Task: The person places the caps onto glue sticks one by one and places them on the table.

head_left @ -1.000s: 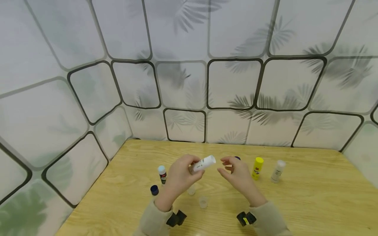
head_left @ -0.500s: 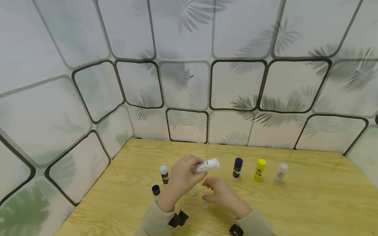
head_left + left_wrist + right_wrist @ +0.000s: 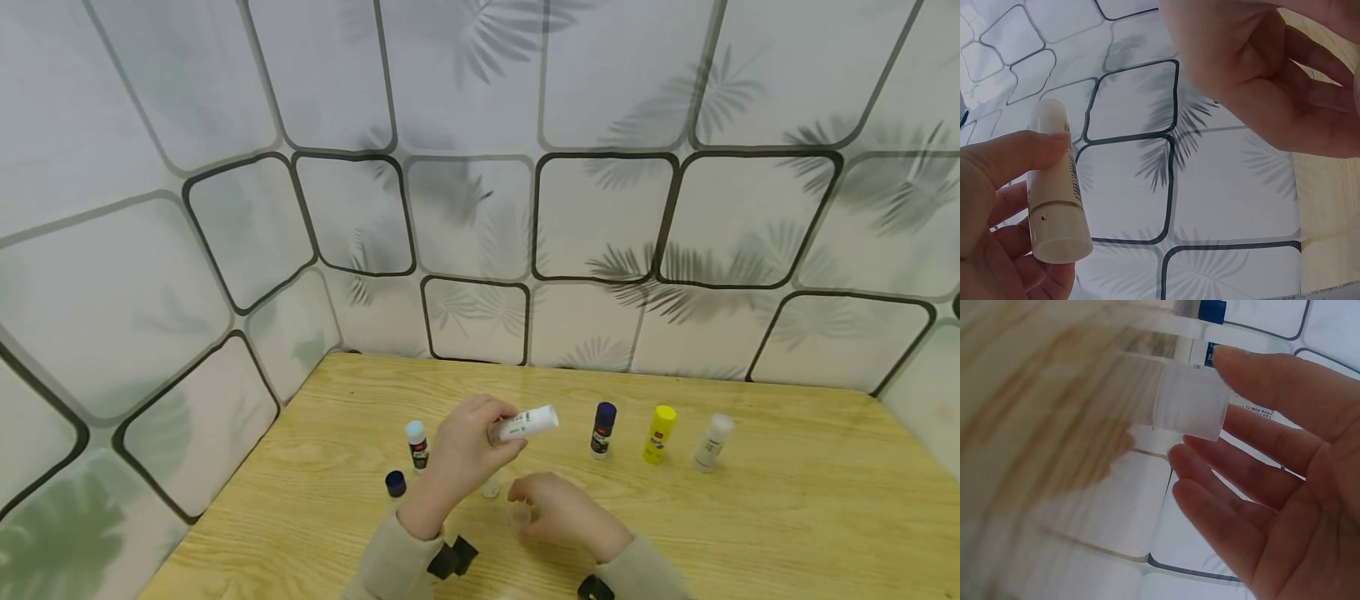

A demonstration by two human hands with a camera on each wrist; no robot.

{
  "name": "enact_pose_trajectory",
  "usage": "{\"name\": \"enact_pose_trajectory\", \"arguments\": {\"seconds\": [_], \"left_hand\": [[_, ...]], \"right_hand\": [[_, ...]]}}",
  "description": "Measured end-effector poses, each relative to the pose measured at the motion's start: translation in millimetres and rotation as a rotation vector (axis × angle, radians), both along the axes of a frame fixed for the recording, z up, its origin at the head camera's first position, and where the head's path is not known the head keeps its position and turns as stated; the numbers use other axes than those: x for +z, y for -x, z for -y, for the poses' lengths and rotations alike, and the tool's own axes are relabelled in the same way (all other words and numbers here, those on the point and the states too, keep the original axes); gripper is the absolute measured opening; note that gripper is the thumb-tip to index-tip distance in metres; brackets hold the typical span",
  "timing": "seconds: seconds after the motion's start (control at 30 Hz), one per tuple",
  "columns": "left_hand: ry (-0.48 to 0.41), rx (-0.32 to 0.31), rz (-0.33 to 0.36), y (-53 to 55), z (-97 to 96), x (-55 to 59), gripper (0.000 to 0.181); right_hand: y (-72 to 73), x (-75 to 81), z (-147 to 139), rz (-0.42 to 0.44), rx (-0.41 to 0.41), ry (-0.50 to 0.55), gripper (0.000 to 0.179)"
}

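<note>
My left hand [image 3: 465, 446] grips a white glue stick [image 3: 528, 422] raised above the table and tilted to the right. In the left wrist view the thumb lies across the glue stick [image 3: 1054, 178], with the fingers curled behind it. My right hand [image 3: 564, 510] is low over the table, thumb and fingers parted at either side of a small translucent cap [image 3: 520, 518]. The right wrist view shows this ribbed cap [image 3: 1191, 400] standing on the table between thumb and fingers, which look loosely bent. Another clear cap [image 3: 491, 486] sits just beyond, partly behind the left hand.
Left of the hands are a glue stick with a light blue cap [image 3: 417, 446] and a loose navy cap [image 3: 395, 483]. Standing at the right are a navy-capped glue stick [image 3: 603, 430], a yellow glue stick [image 3: 659, 434] and a white one [image 3: 713, 442]. A patterned wall [image 3: 472, 321] borders the table.
My right hand has come down and left from beside the raised glue stick to the translucent cap on the table. My left hand keeps its hold, nearly still.
</note>
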State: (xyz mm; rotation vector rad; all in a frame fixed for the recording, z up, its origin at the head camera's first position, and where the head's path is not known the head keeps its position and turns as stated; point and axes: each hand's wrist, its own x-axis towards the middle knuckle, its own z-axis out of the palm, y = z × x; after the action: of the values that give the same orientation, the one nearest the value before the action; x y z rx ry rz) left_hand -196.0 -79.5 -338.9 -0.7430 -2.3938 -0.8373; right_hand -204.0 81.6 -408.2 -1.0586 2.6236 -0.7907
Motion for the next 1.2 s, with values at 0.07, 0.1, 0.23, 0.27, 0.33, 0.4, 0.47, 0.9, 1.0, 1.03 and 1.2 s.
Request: {"name": "enact_pose_trajectory", "arguments": {"seconds": [0.07, 0.1, 0.23, 0.27, 0.33, 0.4, 0.47, 0.9, 1.0, 1.03, 1.2], "left_hand": [[0.0, -0.003, 0.004, -0.2, 0.0, 0.4, 0.022], [0.0, -0.004, 0.006, -0.3, 0.0, 0.6, 0.022], [0.005, -0.004, 0.013, -0.7, 0.0, 1.0, 0.022], [0.006, -0.003, 0.015, -0.7, 0.0, 1.1, 0.022], [0.009, -0.002, 0.018, -0.8, 0.0, 1.2, 0.022], [0.011, -0.001, 0.02, -0.9, 0.0, 1.1, 0.022], [0.013, 0.001, 0.021, -0.9, 0.0, 1.1, 0.022], [0.021, -0.016, 0.039, -1.0, -0.9, 1.9, 0.023], [0.027, -0.02, 0.041, -1.1, -1.6, 2.1, 0.023], [0.029, -0.019, 0.041, -1.1, -1.7, 2.3, 0.023], [0.036, -0.023, 0.045, -0.8, -2.6, 1.6, 0.024]], "right_hand": [[0.1, -0.8, 0, 0.006, 0.009, -0.009, 0.025], [0.1, -1.0, 0, 0.013, 0.011, -0.012, 0.025], [-0.4, 0.1, 0, 0.034, 0.02, -0.004, 0.022], [-0.8, 0.5, 0, 0.035, 0.023, -0.001, 0.022], [-1.4, 1.5, 0, 0.032, 0.028, 0.004, 0.021], [-2.0, 2.5, -1, 0.022, 0.029, 0.008, 0.021], [-2.1, 3.4, -2, 0.026, 0.02, 0.022, 0.021], [8.1, 26.0, -29, -0.058, -0.058, 0.199, 0.018], [6.8, 34.6, -36, -0.115, -0.113, 0.242, 0.015], [6.3, 37.3, -39, -0.125, -0.133, 0.257, 0.016], [5.6, 48.1, -50, -0.096, -0.224, 0.306, 0.022]]}}
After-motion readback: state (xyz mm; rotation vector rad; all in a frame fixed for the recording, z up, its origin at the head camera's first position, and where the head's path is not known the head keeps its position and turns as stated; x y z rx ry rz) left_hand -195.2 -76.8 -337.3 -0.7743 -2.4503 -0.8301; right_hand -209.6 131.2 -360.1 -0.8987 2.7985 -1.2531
